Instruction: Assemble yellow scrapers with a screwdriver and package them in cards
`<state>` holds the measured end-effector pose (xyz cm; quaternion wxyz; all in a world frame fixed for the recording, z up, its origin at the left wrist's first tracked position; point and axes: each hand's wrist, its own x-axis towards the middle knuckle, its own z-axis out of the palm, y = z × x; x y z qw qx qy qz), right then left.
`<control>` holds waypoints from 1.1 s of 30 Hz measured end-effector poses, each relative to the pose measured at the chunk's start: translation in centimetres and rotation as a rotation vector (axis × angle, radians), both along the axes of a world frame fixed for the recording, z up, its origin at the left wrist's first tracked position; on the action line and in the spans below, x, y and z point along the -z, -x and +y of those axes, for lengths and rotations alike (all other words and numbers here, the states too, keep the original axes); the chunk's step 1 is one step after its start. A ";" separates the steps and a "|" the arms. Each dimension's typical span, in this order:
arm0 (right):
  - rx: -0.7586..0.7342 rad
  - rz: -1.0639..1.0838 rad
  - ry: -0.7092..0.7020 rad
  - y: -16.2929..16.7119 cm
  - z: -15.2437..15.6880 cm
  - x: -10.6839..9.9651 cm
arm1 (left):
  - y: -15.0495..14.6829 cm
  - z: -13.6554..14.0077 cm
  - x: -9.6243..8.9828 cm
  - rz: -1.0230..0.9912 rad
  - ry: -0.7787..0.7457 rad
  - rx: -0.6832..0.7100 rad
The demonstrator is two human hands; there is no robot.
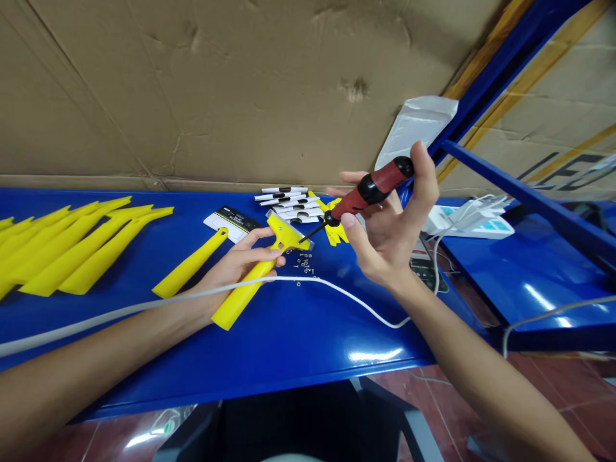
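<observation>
My left hand (250, 256) is closed around the neck of a yellow scraper (248, 292), its bladed head tilted up to the right. In my right hand (389, 237) is a red and black screwdriver (368, 191), held between thumb and fingers, index finger at its rear end. The screwdriver's tip meets the right part of the scraper head; whether it sits in a screw is too small to tell. Small loose screws and nuts (304, 263) lie scattered on the blue table just beneath. A separate yellow handle (192, 263) rests left of my left hand, beside a black and white card (231, 223).
Several yellow handles (91, 247) lie in a row at the left. White packs (291, 204) and small yellow parts (333, 221) are behind the scraper. A white cable (332, 287) crosses in front. A power strip (474, 221) and a blue metal frame (520, 192) stand right.
</observation>
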<state>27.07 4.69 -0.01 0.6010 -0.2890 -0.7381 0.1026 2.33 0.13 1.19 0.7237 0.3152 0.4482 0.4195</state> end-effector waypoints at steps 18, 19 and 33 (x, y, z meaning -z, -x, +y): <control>-0.002 0.044 -0.125 0.8 -0.6 -0.3 | -0.1 -0.2 -0.2 -0.026 0.003 -0.014; 0.002 0.042 -0.124 0.7 -0.5 -0.2 | -0.1 -0.2 -0.1 -0.040 -0.008 -0.011; 0.039 0.050 -0.089 0.2 -0.3 -0.1 | 0.1 0.1 0.3 -0.013 -0.009 0.001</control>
